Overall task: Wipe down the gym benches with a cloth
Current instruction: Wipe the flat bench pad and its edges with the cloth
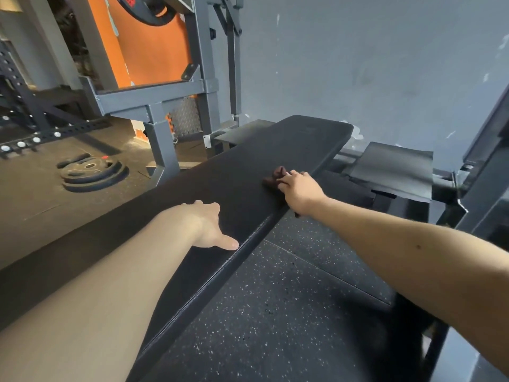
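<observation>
Clearly, the cloth point(275, 178) was a small, dark brownish rag, bunched into a soft wad on the black pad of the gym bench point(220, 183), close to the pad's right edge and toward its far end. The right hand point(301, 188) lay on top of it with its fingers curled over the wad, grasping it and bearing it down onto the pad. The left hand point(208, 226) rested palm down on the pad nearer the person, thumb stretched toward the right edge. It held nothing and looked relaxed, though its fingers were foreshortened and hard to read. Judged from its folds, the cloth would be light and limp, with no shape of its own. It would probably serve best gathered under the palm, so that loose corners did not trail off the edge. The pad looked matte and faintly grained, firm over its padding, so the cloth would likely drag rather than skate and would want steady downward pressure. The bench seemed heavy enough to need no holding by either of the 2 hands. A stack of weight plates point(93, 175) lay on the floor, well apart to the left.
</observation>
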Motion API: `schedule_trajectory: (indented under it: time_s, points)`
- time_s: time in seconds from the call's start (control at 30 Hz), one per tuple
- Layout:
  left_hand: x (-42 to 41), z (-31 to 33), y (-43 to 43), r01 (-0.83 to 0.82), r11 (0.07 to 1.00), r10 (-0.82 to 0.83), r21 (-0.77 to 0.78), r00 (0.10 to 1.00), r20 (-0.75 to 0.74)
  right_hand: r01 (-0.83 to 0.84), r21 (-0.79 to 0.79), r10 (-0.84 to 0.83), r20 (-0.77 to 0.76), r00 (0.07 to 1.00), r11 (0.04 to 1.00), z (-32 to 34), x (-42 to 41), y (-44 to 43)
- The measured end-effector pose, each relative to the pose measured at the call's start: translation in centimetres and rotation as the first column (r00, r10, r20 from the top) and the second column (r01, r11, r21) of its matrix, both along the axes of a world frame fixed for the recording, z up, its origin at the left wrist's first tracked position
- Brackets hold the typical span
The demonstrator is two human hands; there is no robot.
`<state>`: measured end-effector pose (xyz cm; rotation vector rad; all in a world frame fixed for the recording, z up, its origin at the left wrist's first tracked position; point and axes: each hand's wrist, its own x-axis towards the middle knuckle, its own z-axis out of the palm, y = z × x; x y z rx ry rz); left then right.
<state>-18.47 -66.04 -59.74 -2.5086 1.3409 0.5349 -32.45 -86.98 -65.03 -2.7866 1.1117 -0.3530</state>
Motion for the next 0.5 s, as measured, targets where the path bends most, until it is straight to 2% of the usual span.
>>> schedule_trajectory:
  time_s: [0.1,0.2,0.33,0.4,0.47,0.5]
  points:
    - [0.0,0.8,-0.9,-0.005,0.999,0.003,0.049,0.999,0.037,-0.168,-0.016,0.168,0.128,0.977,0.986,-1.5,-0.3,4.8]
    - [-0.4,0.9,-2.3,-0.003,1.000,0.003,-0.010,0.996,0.087,-0.298,-0.010,0.294,0.200,0.935,0.955,-2.6,-1.7,8.6]
    - [-0.7,-0.1,-4.1,0.024,0.984,-0.016,-0.178,0.999,0.047,-0.379,-0.050,0.382,0.153,0.912,0.924,-2.1,-2.6,7.4]
    - [-0.7,-0.7,-4.5,0.022,0.985,-0.021,-0.172,1.000,0.007,-0.390,-0.055,0.393,0.051,0.918,0.919,-1.8,-2.3,5.0]
    - [-0.7,-1.3,-4.5,0.015,0.990,-0.016,-0.139,1.000,-0.011,-0.326,-0.110,0.323,-0.043,0.945,0.939,-1.8,-1.8,1.6]
    - [-0.7,-1.5,-4.6,0.014,0.991,-0.016,-0.132,1.000,-0.020,-0.227,-0.104,0.222,-0.061,0.973,0.968,-1.5,-1.7,0.0]
